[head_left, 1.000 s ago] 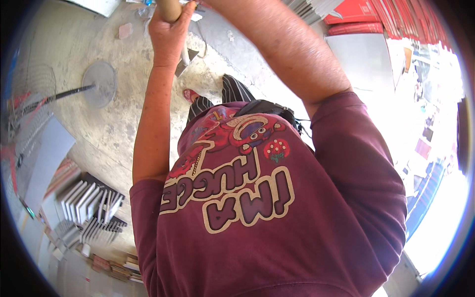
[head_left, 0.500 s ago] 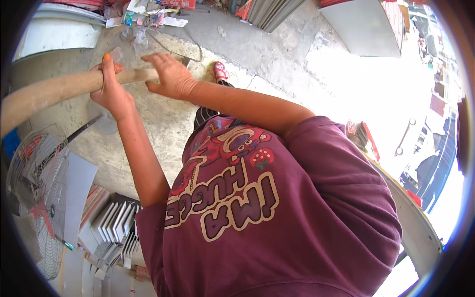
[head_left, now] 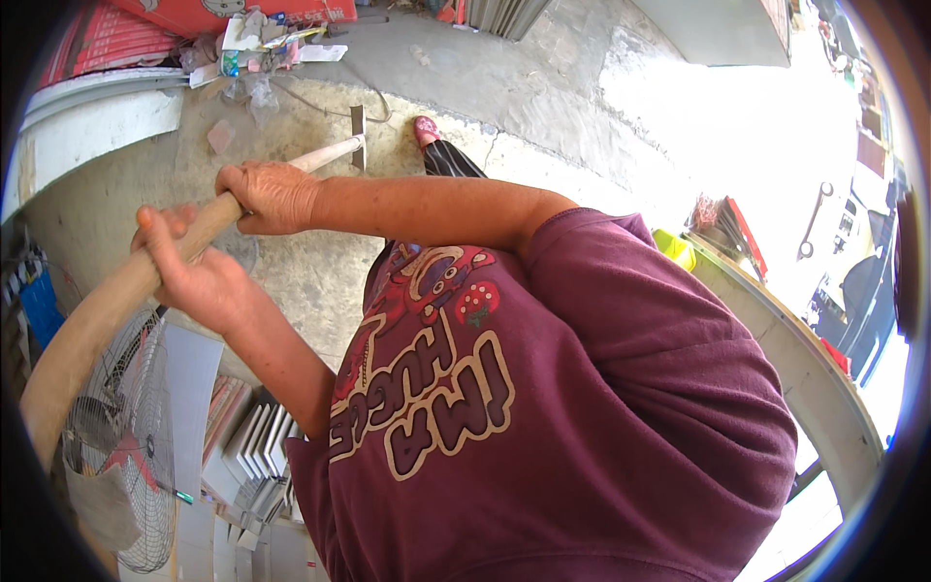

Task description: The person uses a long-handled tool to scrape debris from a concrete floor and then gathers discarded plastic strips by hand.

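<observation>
A long, pale wooden handle (head_left: 208, 218) runs from the lower left edge up to a narrow, flat crosspiece (head_left: 359, 138) at its far end, close to the concrete floor. What kind of tool this is cannot be made out for sure. My right hand (head_left: 272, 197) wraps round the handle partway along, nearer the crosspiece. Lower on the same handle, my left hand (head_left: 194, 272) grips it, thumb over the top and fingertips showing beyond. My foot in a reddish-pink shoe (head_left: 425, 129) is on the floor just right of the crosspiece.
A wire-caged standing fan (head_left: 145, 441) is at the lower left, beside upright panels (head_left: 262, 441). Litter and paper scraps (head_left: 257, 44) lie at the upper left near red cartons (head_left: 116, 44). A crumpled clear plastic bag (head_left: 260, 97) is on the floor. Grey sheets (head_left: 504, 15) lean at the back.
My right hand, open with fingers spread beside the handle before, has moved left and closed round it. My left hand has moved lower and left along with the handle, which now slopes more steeply.
</observation>
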Available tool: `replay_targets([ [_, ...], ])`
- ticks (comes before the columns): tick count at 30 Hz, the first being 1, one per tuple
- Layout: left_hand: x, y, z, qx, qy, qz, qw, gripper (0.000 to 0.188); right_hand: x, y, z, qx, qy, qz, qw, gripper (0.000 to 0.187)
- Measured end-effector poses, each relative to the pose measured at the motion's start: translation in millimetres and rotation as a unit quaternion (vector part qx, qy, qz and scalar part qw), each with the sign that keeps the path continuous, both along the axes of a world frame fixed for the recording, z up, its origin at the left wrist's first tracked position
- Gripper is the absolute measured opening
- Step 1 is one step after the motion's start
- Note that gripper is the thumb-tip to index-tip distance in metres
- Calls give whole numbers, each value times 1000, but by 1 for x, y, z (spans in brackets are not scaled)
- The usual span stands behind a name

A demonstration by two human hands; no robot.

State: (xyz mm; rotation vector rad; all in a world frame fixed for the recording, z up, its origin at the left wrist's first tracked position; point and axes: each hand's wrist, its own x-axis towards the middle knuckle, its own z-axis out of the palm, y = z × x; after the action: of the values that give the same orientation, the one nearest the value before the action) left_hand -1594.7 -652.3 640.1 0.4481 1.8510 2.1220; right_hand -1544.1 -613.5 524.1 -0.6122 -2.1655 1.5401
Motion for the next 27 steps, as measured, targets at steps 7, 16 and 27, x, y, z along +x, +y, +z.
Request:
replay_targets([
  [7,-28,-17,60,84,54,-157,982,20,10,34,48,26,-45,115,992,39],
  [16,-42,-23,91,192,9,-197,961,27,49,85,-1,83,-135,133,978,31],
  [27,16,2,32,92,-2,-185,979,15,105,151,-101,72,-297,130,943,26],
])
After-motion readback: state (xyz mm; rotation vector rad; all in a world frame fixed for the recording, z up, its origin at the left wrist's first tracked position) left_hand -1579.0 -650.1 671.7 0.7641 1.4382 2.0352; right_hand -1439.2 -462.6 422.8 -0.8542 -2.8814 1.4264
